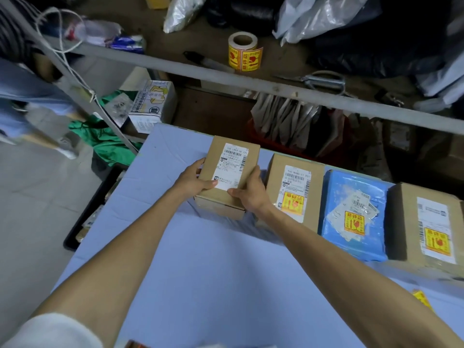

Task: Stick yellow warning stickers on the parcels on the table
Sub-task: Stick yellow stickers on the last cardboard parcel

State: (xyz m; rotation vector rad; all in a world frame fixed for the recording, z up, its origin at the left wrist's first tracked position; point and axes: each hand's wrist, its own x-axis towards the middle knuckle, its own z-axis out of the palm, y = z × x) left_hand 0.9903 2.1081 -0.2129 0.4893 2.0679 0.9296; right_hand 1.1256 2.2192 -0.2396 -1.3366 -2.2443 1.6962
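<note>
The small cardboard box [227, 169] sat at the left end of a row of parcels on the blue surface [200, 259]. The person held it on both sides. The left hand [194, 180] gripped its left edge and the right hand [251, 190] gripped its right edge, with fingers [254, 172] curled round it and both thumbs on top. It could not be told if the box was lifted or resting.

This box had a white label but no yellow sticker. It looked like the person was putting it in place, ready for one. Next, one hand would need to let go and fetch a sticker.

Just beside it stood a second box [293, 189], then a blue plastic parcel [351, 214], then a third box [426, 222]. Each already showed a yellow warning sticker [293, 202], so this looked like the last one.

The sticker roll [243, 50] stood well apart, on a shelf behind a grey bar [276, 90]. The hand would have to reach over that bar. Scissors [324, 81] lay on the shelf too. A yellow scrap [423, 298] showed at the right edge of the surface; it may have been a loose sticker.
</note>
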